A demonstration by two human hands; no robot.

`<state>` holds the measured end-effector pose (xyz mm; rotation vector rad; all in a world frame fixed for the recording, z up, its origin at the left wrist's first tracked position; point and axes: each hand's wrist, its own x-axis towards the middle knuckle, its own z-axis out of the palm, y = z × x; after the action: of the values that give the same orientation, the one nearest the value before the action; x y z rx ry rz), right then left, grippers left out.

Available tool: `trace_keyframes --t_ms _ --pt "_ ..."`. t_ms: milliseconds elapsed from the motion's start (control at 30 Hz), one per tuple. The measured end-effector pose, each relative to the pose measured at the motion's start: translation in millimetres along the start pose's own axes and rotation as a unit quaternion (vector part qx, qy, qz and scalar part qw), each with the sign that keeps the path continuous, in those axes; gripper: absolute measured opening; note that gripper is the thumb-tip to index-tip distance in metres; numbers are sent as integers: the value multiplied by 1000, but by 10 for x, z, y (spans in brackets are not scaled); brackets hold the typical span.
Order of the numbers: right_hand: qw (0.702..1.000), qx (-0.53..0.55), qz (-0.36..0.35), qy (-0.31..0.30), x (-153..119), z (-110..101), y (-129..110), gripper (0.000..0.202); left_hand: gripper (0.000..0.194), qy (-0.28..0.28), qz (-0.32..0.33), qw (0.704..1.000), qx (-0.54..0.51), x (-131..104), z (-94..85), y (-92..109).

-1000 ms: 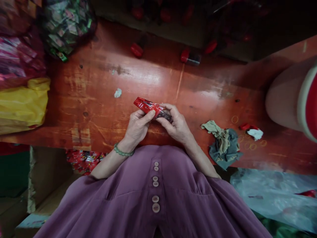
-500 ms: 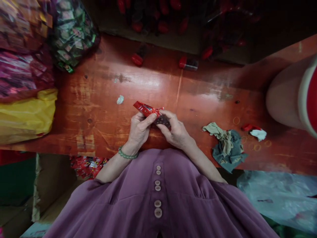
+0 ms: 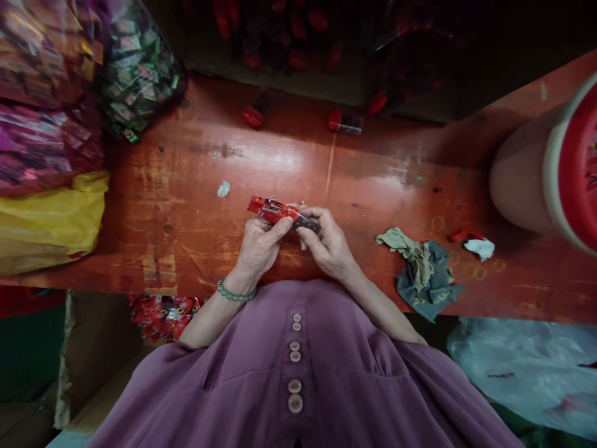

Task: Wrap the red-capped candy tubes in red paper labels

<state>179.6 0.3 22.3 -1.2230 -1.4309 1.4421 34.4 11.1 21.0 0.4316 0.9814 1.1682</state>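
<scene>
In front of my chest, both hands meet over a small clear bottle (image 3: pixel 308 223) with dark contents. My right hand (image 3: pixel 332 246) is closed around its clear body. My left hand (image 3: pixel 261 246), with a green bead bracelet on the wrist, pinches a shiny red packet (image 3: pixel 270 208) against the bottle's other end. Whether the packet is fixed to the bottle I cannot tell, as my fingers cover the joint. Two similar bottles with red caps lie farther back: one bottle (image 3: pixel 255 111) tilted on its side, another bottle (image 3: pixel 345 122) flat.
Bags of small wrapped pieces (image 3: pixel 135 74) and a yellow bag (image 3: pixel 56 218) stand at left. A box of red-capped bottles (image 3: pixel 289 37) is at the back. On the right are a white tub (image 3: pixel 527 168), crumpled cloths (image 3: pixel 426 274) and rubber bands (image 3: pixel 478 272). Red packets (image 3: pixel 163 314) sit below the table edge.
The red packet has turned flatter, more in line with the bottle. Both hands keep their hold and have barely moved. The whole view has shifted slightly.
</scene>
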Motion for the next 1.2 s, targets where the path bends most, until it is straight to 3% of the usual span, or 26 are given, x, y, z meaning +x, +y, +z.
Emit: trace_keyframes --t_ms 100,233,333,433,600,800,1033,1200 --pt "997 -65 -36 27 -39 31 -7 28 29 29 16 999 -4 -9 27 5" --pt "996 83 -4 -24 -55 89 37 28 32 35 17 999 20 -26 73 13" --pt "992 122 -12 -12 -53 111 51 31 34 28 35 999 14 -63 77 -3" --pt "995 100 -26 17 -57 105 29 32 34 24 66 997 -5 -100 41 -30" --pt "999 14 -32 5 -95 108 4 29 33 25 66 997 1 -122 -7 -38" --pt "977 -172 -130 1 -109 96 72 35 35 38 60 996 62 -71 -25 -4" --pt "997 -61 -47 29 -106 156 95 32 38 18 51 997 61 -47 -31 -26" --pt "996 -58 -70 21 -80 165 89 29 36 10 49 998 24 -95 18 -31"
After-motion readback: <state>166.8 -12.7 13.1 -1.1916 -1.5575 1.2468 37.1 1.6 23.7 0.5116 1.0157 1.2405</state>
